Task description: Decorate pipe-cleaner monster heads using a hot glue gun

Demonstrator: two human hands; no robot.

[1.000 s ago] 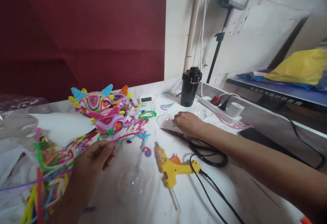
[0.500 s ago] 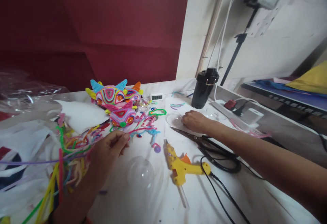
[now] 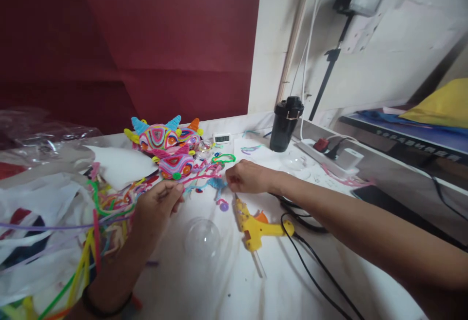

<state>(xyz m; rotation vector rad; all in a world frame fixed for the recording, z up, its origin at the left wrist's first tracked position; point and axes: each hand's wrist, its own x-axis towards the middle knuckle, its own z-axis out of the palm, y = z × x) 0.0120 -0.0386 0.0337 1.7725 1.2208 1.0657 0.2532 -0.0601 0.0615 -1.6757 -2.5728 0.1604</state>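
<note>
My left hand (image 3: 159, 205) is closed in a pinch at the end of a pink pipe cleaner (image 3: 199, 176) that stretches right across the table. My right hand (image 3: 245, 176) is curled closed beside a blue pipe-cleaner piece (image 3: 216, 183); whatever its fingers grip is hidden. Just left of it lies a green pipe-cleaner loop (image 3: 228, 158). Pipe-cleaner animal heads, one with blue horns (image 3: 157, 137) and one pink (image 3: 175, 165), sit behind my left hand. A yellow glue gun (image 3: 256, 227) lies below my right hand. Nearer me stands a clear plastic dome (image 3: 202, 238).
Scissors (image 3: 298, 213) lie partly under my right forearm, beside the glue gun's cord. A black bottle (image 3: 286, 125), a power strip (image 3: 325, 158) and a small digital clock (image 3: 222, 138) stand at the back. Loose pipe cleaners (image 3: 87, 256) and plastic bags (image 3: 47, 213) cover the left side.
My right hand has moved left, from a clear dome near the scissors to beside the blue pipe-cleaner piece. My left hand stays nearly in place. The view has shifted slightly.
</note>
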